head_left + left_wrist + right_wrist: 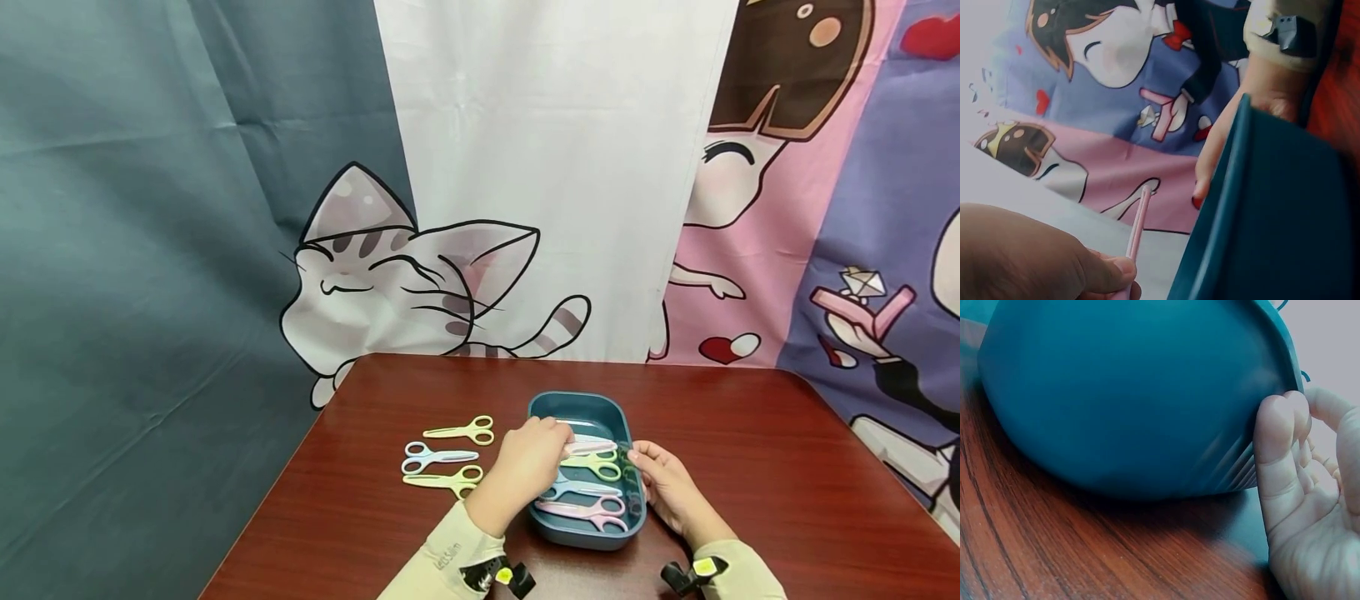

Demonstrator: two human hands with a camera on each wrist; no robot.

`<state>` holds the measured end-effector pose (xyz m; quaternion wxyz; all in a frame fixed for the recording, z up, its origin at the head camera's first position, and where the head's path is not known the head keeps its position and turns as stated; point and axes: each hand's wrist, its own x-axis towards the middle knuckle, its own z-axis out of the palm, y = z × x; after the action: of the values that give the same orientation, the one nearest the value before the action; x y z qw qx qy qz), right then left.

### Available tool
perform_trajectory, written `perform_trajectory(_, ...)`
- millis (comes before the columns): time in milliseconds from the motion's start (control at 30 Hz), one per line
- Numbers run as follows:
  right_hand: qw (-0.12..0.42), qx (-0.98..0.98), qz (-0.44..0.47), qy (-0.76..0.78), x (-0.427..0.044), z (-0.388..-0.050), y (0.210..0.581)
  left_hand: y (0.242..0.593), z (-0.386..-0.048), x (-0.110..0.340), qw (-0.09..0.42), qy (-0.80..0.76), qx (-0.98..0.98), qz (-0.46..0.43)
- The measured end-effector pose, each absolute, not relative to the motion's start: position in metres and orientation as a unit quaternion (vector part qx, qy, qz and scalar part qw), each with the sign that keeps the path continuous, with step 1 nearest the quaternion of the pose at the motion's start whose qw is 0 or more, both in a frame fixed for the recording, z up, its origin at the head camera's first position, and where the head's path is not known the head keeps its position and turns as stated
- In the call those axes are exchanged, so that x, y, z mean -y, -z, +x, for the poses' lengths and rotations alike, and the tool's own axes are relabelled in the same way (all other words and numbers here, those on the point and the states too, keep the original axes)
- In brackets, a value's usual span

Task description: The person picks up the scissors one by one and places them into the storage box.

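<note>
My left hand (525,462) is over the left side of a blue plastic box (581,537). It pinches pale pink scissors (1138,225) between thumb and fingers; in the left wrist view they stand out past the fingertips. Inside the box lie green scissors (603,468), blue scissors (592,489) and pink scissors (592,508), side by side. My left hand hides part of the box's inside. At the box's right rim, my right hand (671,487) grips the edge with thumb and fingertips, seen close in the right wrist view.
Left of the box on the brown table (720,417) lie green scissors (468,431), blue scissors (438,457) and a second green pair (442,481), partly behind my left hand. A cartoon-printed curtain (525,125) hangs behind the table.
</note>
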<state>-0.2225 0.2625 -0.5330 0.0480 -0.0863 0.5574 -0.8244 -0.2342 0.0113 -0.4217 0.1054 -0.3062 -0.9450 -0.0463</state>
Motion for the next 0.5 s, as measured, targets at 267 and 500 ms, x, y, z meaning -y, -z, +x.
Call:
perform_trajectory(267, 0.049, -0.554, -0.092, 0.826, -0.263, -0.224, 0.534, 0.429, -0.225, -0.022, 0.107, -0.016, 0.934, -0.342)
perform_trajectory(500, 0.043, -0.557, -0.085, 0.825, -0.262, -0.224, 0.534, 0.44, -0.218, -0.026, 0.113, -0.028, 0.922, -0.369)
